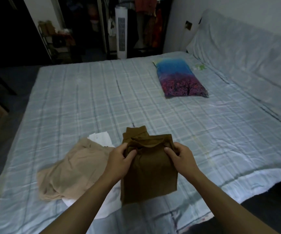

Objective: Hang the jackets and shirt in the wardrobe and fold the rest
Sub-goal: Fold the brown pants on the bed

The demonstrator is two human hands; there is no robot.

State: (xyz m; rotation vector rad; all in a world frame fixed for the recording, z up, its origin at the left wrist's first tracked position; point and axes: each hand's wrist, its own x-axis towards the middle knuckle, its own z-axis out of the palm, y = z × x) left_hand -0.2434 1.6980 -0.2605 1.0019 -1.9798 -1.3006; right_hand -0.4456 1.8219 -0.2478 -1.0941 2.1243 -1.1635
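The bedsheet [85, 102] was pale blue with a white and grey check. On it lay an olive-brown garment [149, 171], a beige one [68, 173] and something white [100, 138]. The pillow [178, 78] ran from bright blue to a pink-purple tree print. The tower fan [121, 31] was white.

Single head view; looks forward-down; close over bed [85, 92]

Both hands [119, 159] [180, 157] forward, fingers seemingly curled, pinching.
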